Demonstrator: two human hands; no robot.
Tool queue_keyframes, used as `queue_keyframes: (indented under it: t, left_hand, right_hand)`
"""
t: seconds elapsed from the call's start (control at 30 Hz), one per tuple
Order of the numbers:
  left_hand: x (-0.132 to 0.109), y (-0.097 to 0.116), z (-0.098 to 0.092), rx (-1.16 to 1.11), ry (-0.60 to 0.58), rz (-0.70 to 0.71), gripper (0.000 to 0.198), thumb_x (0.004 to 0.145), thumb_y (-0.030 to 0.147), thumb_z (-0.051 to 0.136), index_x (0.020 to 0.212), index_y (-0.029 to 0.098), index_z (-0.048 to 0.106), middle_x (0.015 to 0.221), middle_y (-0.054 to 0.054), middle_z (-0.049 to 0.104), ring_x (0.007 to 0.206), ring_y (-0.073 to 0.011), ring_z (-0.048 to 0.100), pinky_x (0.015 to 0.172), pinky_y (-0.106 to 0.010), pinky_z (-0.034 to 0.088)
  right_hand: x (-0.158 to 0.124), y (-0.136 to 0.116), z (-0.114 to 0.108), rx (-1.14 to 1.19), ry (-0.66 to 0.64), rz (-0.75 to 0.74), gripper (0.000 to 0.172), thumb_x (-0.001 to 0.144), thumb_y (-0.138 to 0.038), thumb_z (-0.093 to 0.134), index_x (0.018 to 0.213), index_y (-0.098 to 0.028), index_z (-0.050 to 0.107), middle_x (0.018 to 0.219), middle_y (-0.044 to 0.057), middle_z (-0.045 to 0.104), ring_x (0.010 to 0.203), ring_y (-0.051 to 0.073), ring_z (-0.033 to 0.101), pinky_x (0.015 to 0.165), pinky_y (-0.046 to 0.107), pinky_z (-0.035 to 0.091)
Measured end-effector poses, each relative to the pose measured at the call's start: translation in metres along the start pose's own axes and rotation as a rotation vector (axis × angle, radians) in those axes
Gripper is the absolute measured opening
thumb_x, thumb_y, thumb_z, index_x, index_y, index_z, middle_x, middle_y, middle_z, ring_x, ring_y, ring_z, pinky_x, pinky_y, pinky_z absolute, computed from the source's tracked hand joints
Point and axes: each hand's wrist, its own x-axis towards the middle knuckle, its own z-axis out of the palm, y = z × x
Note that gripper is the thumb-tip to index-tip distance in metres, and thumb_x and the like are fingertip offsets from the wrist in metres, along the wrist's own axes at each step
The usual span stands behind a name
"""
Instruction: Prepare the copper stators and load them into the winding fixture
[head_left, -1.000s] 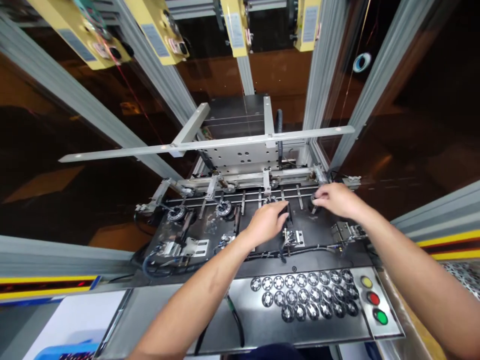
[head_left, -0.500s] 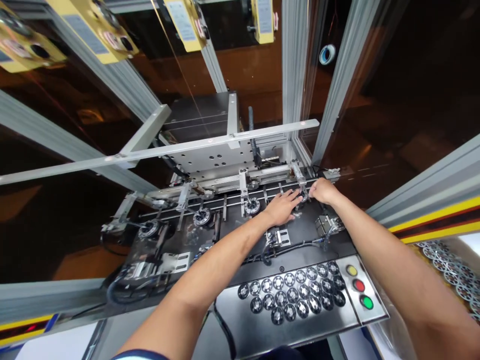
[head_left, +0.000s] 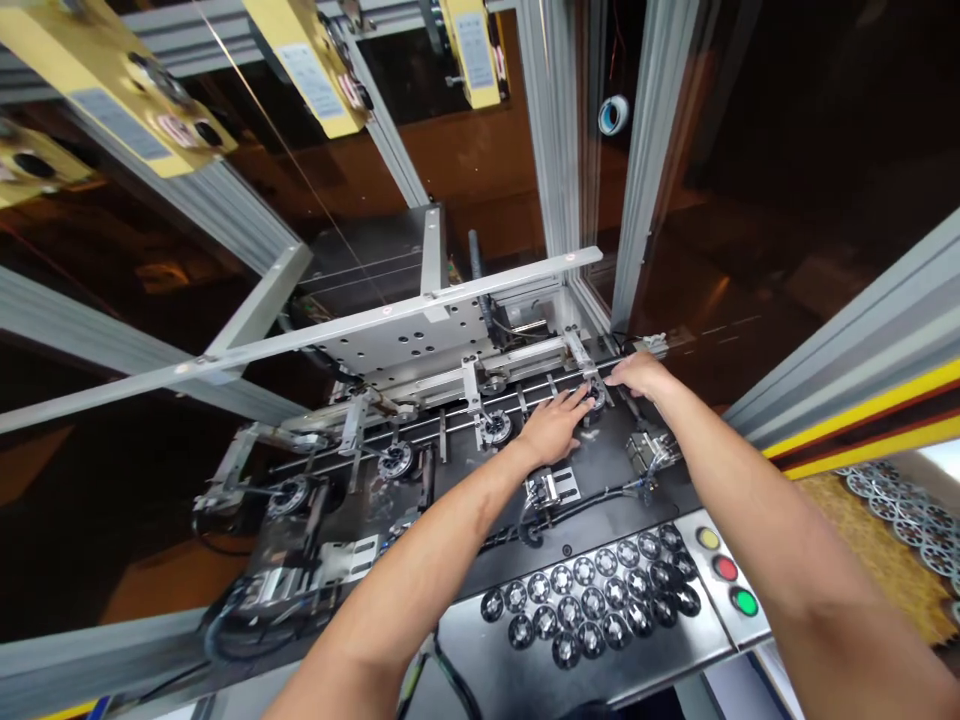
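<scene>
My left hand (head_left: 553, 428) reaches flat over the machine bed, fingers stretched out. Its fingertips touch or nearly touch the rightmost round slotted part (head_left: 595, 397), which they partly cover. Just right of that part, my right hand (head_left: 639, 374) has its fingers bent together in a pinch; what they hold, if anything, is too small to make out. Farther left along the bed, similar round parts sit under metal arms: one round part (head_left: 496, 428) near my left wrist, another round part (head_left: 396, 460), and a third round part (head_left: 288, 496).
Several black-and-silver round parts (head_left: 592, 602) lie in rows on the steel front panel, beside yellow, red and green buttons (head_left: 725, 568). A long metal bar (head_left: 386, 311) crosses above the bed. Yellow units (head_left: 319, 85) hang overhead. Metal rings (head_left: 900, 510) are stacked at right.
The camera view has shifted, so the machine appears farther left. My right hand has turned slightly, its fingers now pointing more to the left. My left hand stays at the rightmost round part.
</scene>
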Motion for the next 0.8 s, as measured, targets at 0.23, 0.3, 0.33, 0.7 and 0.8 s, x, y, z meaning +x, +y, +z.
queue_keyframes:
  t: [0.23, 0.3, 0.33, 0.7, 0.8]
  left_hand:
    - [0.001, 0.001, 0.0, -0.001, 0.002, 0.004, 0.086, 0.077, 0.015, 0.075, 0.152, 0.024, 0.035, 0.167, -0.012, 0.022, 0.148, -0.0363, 0.036, 0.118, -0.053, 0.038]
    - [0.001, 0.001, 0.001, -0.004, 0.005, 0.007, 0.086, 0.077, 0.016, 0.075, 0.152, 0.023, 0.035, 0.167, -0.012, 0.022, 0.148, -0.0355, 0.036, 0.118, -0.052, 0.038]
    - [0.001, 0.001, 0.002, -0.005, 0.006, 0.008, 0.085, 0.077, 0.017, 0.075, 0.152, 0.023, 0.035, 0.167, -0.012, 0.022, 0.148, -0.0352, 0.036, 0.119, -0.051, 0.037]
    - [0.003, -0.002, 0.005, -0.022, 0.025, 0.017, 0.084, 0.076, 0.015, 0.074, 0.151, 0.022, 0.036, 0.166, -0.013, 0.025, 0.148, -0.0345, 0.037, 0.118, -0.05, 0.038]
    - [0.003, -0.001, 0.005, -0.028, 0.024, 0.016, 0.085, 0.076, 0.015, 0.075, 0.151, 0.022, 0.036, 0.166, -0.014, 0.025, 0.148, -0.0349, 0.037, 0.118, -0.05, 0.038]
  right_hand:
    - [-0.03, 0.004, -0.001, 0.105, -0.144, 0.126, 0.029, 0.096, -0.034, 0.064, 0.117, -0.014, 0.063, 0.114, 0.007, 0.066, 0.096, 0.02, 0.066, 0.081, 0.038, 0.059]
    - [-0.029, 0.003, -0.001, 0.114, -0.144, 0.139, 0.029, 0.096, -0.034, 0.064, 0.117, -0.014, 0.063, 0.115, 0.007, 0.065, 0.097, 0.02, 0.066, 0.083, 0.038, 0.059]
    - [-0.028, 0.002, -0.001, 0.117, -0.141, 0.145, 0.029, 0.096, -0.034, 0.064, 0.117, -0.014, 0.063, 0.115, 0.007, 0.065, 0.098, 0.02, 0.066, 0.083, 0.039, 0.059]
    - [-0.031, -0.002, -0.001, 0.168, -0.117, 0.169, 0.025, 0.096, -0.034, 0.064, 0.11, -0.013, 0.064, 0.104, 0.005, 0.068, 0.087, 0.016, 0.067, 0.075, 0.033, 0.059]
    - [-0.033, -0.003, -0.002, 0.18, -0.125, 0.172, 0.025, 0.096, -0.034, 0.064, 0.111, -0.013, 0.064, 0.105, 0.006, 0.067, 0.088, 0.016, 0.067, 0.076, 0.034, 0.059]
